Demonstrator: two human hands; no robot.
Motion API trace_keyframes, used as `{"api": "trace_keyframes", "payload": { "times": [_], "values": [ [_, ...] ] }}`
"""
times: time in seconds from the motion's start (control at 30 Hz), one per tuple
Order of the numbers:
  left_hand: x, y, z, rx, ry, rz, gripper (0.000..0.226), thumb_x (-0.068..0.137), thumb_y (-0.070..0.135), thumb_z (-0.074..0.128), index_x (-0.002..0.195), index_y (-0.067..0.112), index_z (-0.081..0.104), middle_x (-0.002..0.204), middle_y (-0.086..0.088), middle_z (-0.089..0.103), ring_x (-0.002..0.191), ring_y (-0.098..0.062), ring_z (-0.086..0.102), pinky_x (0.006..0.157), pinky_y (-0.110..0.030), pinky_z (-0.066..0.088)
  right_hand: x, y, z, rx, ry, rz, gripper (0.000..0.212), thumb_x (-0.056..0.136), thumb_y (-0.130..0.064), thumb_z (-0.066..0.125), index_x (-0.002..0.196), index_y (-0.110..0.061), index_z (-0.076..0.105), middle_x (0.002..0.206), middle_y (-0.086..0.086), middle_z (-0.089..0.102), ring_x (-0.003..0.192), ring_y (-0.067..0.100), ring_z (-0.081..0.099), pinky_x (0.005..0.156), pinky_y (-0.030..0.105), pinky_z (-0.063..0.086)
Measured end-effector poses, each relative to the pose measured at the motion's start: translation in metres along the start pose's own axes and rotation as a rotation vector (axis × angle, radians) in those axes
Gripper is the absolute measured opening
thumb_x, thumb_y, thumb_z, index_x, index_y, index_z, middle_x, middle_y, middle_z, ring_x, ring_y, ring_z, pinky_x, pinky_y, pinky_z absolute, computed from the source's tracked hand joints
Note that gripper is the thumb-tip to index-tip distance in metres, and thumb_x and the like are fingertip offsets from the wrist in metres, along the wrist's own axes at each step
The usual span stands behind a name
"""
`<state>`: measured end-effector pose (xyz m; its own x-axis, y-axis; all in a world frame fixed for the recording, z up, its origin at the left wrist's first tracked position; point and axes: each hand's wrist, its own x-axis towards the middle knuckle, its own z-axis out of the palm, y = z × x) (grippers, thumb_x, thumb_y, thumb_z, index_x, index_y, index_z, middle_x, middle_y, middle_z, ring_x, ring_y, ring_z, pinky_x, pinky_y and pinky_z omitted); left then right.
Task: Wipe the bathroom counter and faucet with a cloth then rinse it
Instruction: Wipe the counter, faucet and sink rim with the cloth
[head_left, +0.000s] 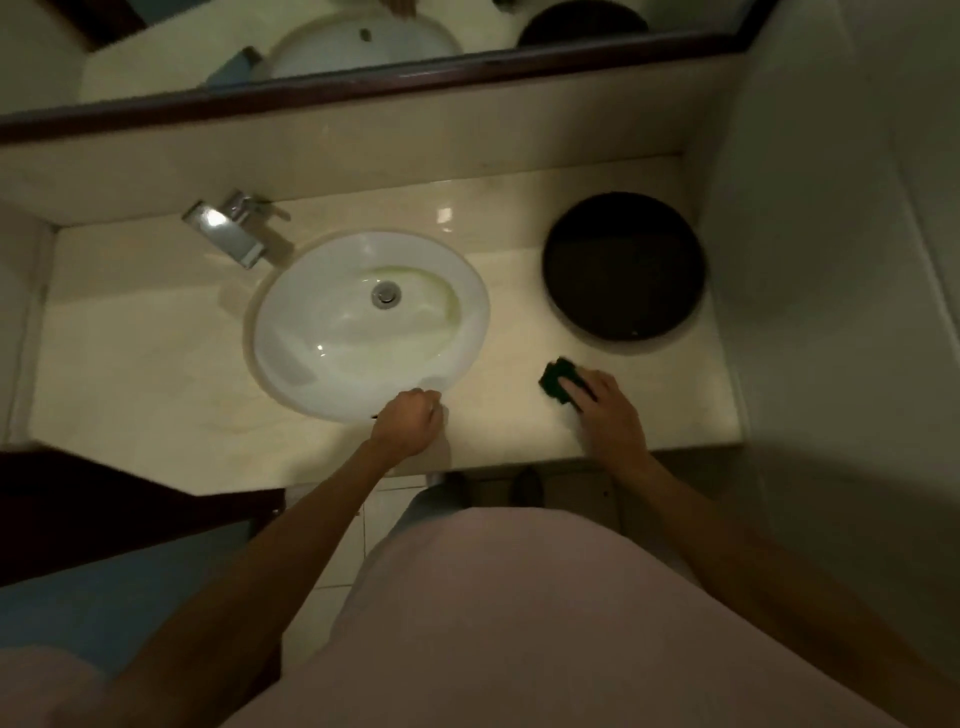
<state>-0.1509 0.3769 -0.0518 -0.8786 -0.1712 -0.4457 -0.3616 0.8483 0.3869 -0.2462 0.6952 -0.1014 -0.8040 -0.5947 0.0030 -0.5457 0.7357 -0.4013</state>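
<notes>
Counter (156, 374): cloth (558, 383) angled toward sink (311, 332).

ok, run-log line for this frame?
phase: counter wipe | right hand: pressing green pad on counter | left hand: fisted by sink | faucet: untouched

No readable text, labels or numbers anywhere.

The sink (370, 322) sits in the worktop (156, 395). The faucet (231, 228) stands behind-left of the sink. A round bin (623, 265) lies to its right.
</notes>
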Motion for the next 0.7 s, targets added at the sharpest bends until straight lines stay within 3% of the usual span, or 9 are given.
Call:
{"api": "trace_keyframes", "payload": {
  "times": [0.07, 0.17, 0.23, 0.33, 0.47, 0.57, 0.7],
  "values": [
    [0.008, 0.014, -0.001, 0.05, -0.022, -0.027, 0.033, 0.098, 0.029, 0.045, 0.093, 0.006, 0.069, 0.086, -0.011, 0.071, 0.079, -0.027, 0.066, 0.074, -0.036, 0.056, -0.019, 0.026, -0.018, 0.042, 0.135, 0.236, 0.06, 0.081, 0.006, 0.07, 0.139, -0.005, 0.058, 0.14, 0.022, 0.054, 0.124, 0.04, 0.049, 0.094, 0.047, 0.054],
    [0.017, 0.019, -0.003, 0.082, -0.015, -0.111, 0.03, 0.095, 0.032, 0.052, 0.103, 0.01, 0.071, 0.093, -0.009, 0.073, 0.084, -0.026, 0.067, 0.077, -0.033, 0.052, -0.04, 0.059, -0.033, 0.062, 0.211, 0.572, 0.059, 0.09, 0.002, 0.062, 0.147, -0.01, 0.049, 0.15, 0.016, 0.045, 0.138, 0.035, 0.038, 0.108, 0.051, 0.046],
    [0.02, 0.02, -0.006, 0.115, -0.037, -0.127, 0.031, 0.093, 0.033, 0.054, 0.106, 0.012, 0.072, 0.096, -0.009, 0.074, 0.087, -0.028, 0.068, 0.078, -0.034, 0.052, -0.052, 0.073, -0.033, 0.076, 0.178, 0.678, 0.056, 0.096, -0.003, 0.058, 0.149, -0.013, 0.046, 0.154, 0.015, 0.041, 0.141, 0.034, 0.034, 0.113, 0.053, 0.041],
    [0.028, 0.018, -0.008, 0.141, -0.081, -0.114, 0.03, 0.092, 0.034, 0.056, 0.106, 0.013, 0.073, 0.098, -0.01, 0.074, 0.087, -0.027, 0.068, 0.081, -0.035, 0.054, -0.066, 0.074, -0.029, 0.068, 0.151, 0.683, 0.053, 0.098, -0.006, 0.056, 0.15, -0.013, 0.046, 0.154, 0.017, 0.042, 0.138, 0.036, 0.038, 0.108, 0.054, 0.045],
    [0.036, 0.009, -0.011, 0.109, -0.099, -0.115, 0.03, 0.09, 0.032, 0.058, 0.103, 0.013, 0.077, 0.096, -0.008, 0.076, 0.082, -0.024, 0.068, 0.08, -0.033, 0.055, -0.074, 0.039, -0.015, 0.003, 0.154, 0.806, 0.052, 0.096, -0.013, 0.061, 0.146, -0.013, 0.05, 0.144, 0.018, 0.051, 0.124, 0.036, 0.048, 0.09, 0.051, 0.054],
    [0.036, 0.005, -0.011, 0.093, -0.086, -0.075, 0.029, 0.092, 0.03, 0.058, 0.103, 0.012, 0.078, 0.095, -0.008, 0.077, 0.082, -0.024, 0.069, 0.079, -0.029, 0.052, -0.058, -0.001, 0.0, 0.006, 0.17, 0.887, 0.051, 0.095, -0.017, 0.064, 0.144, -0.011, 0.053, 0.14, 0.019, 0.053, 0.121, 0.037, 0.05, 0.088, 0.048, 0.054],
    [0.039, -0.003, -0.013, 0.072, -0.128, -0.017, 0.029, 0.093, 0.029, 0.057, 0.102, 0.013, 0.079, 0.096, -0.006, 0.077, 0.083, -0.022, 0.069, 0.075, -0.023, 0.047, -0.018, -0.076, 0.033, 0.024, 0.099, 0.71, 0.051, 0.084, -0.009, 0.072, 0.134, -0.009, 0.062, 0.127, 0.022, 0.058, 0.108, 0.038, 0.057, 0.075, 0.045, 0.057]
  ]
}}
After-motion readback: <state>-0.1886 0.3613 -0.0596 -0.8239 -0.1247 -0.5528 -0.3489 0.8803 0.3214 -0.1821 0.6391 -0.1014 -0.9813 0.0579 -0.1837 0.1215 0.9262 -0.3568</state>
